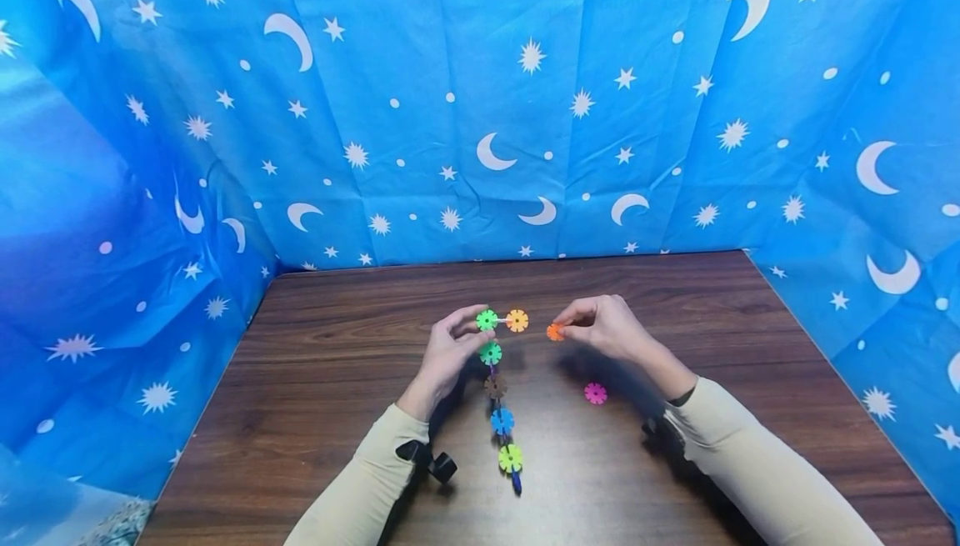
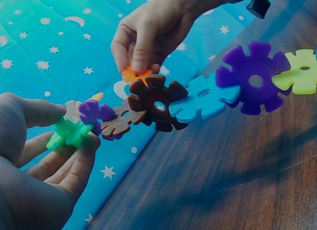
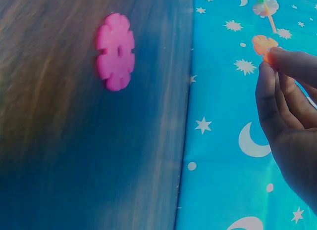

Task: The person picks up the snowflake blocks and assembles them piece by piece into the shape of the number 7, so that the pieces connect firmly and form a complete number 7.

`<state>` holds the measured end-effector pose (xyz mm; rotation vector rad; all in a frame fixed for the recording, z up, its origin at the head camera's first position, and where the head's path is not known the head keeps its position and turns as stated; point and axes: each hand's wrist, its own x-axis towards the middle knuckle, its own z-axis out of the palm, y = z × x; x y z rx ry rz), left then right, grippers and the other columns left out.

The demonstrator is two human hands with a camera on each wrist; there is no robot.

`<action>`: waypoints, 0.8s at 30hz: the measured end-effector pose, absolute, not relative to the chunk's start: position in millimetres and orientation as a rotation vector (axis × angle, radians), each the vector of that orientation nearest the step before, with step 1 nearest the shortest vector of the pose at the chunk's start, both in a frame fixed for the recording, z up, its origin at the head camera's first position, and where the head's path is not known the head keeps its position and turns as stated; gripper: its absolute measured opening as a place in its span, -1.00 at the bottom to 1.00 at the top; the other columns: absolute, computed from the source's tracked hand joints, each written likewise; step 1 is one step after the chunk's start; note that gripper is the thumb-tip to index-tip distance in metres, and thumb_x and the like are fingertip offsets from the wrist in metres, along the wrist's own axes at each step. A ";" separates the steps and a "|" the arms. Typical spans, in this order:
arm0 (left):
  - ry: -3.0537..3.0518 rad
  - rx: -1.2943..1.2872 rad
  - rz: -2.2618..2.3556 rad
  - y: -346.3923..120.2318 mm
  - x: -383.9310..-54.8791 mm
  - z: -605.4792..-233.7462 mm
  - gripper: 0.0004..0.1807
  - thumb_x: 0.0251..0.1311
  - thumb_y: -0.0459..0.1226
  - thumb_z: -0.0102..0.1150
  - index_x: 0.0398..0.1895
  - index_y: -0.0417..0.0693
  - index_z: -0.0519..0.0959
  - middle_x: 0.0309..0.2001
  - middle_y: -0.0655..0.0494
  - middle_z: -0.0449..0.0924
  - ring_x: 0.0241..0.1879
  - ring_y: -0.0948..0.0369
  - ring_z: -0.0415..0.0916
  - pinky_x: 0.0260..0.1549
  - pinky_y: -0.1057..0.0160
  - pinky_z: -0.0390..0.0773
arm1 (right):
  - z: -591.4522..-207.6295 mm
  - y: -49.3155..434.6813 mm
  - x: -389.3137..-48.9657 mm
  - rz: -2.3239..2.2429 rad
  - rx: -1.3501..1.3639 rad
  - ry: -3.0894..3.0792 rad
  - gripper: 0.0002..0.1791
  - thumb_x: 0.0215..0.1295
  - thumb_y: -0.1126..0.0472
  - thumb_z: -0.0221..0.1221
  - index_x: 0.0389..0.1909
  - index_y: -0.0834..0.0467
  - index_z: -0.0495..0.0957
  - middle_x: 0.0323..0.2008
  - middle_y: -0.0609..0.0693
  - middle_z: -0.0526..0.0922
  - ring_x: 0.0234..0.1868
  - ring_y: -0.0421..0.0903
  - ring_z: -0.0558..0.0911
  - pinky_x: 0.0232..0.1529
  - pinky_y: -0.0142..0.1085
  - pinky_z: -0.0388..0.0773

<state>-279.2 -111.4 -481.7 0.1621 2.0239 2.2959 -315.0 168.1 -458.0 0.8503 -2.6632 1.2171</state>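
My left hand (image 1: 446, 352) pinches a green flower-shaped notched disc (image 1: 487, 320) between thumb and fingers. This disc belongs to a chain of interlocked discs running toward me: another green disc (image 1: 491, 353), purple ones (image 2: 255, 79), a brown disc (image 1: 495, 386), a blue disc (image 1: 502, 422) and a yellow-green disc (image 1: 511, 458). Right of the held green disc, a whitish disc (image 2: 73, 111) joins it to a light orange disc (image 1: 517, 321). My right hand (image 1: 611, 329) pinches a separate orange disc (image 1: 553, 332), a short gap away from the light orange one.
A loose pink disc (image 1: 596, 393) lies on the brown wooden table (image 1: 337, 446), below the right hand. Behind and beside the table hangs a blue cloth (image 1: 420, 154) with white moons and stars. Each wrist wears a dark strapped device (image 1: 431, 458).
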 end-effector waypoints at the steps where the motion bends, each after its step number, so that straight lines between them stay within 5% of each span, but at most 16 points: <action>1: 2.027 0.159 2.294 -111.2 -279.3 -481.9 -0.47 0.15 -0.46 0.28 0.24 -0.24 0.46 -0.27 0.09 0.63 -0.30 0.23 0.64 -0.27 0.35 0.63 | -457.4 167.1 -315.3 1.218 0.847 -2.659 -0.88 0.07 0.28 0.40 -0.37 -0.01 0.74 -0.44 -0.19 0.73 -0.46 -0.29 0.62 -0.45 -0.42 0.56; 24: 1.992 0.176 2.315 -106.3 -277.8 -483.2 -0.50 0.15 -0.49 0.26 0.21 -0.21 0.49 -0.23 -0.07 0.64 -0.35 0.21 0.69 -0.29 0.33 0.65 | -449.6 145.5 -320.5 1.275 0.936 -2.556 -0.85 0.09 0.33 0.38 -0.38 0.01 0.73 -0.38 -0.15 0.74 -0.39 -0.26 0.64 -0.35 -0.33 0.63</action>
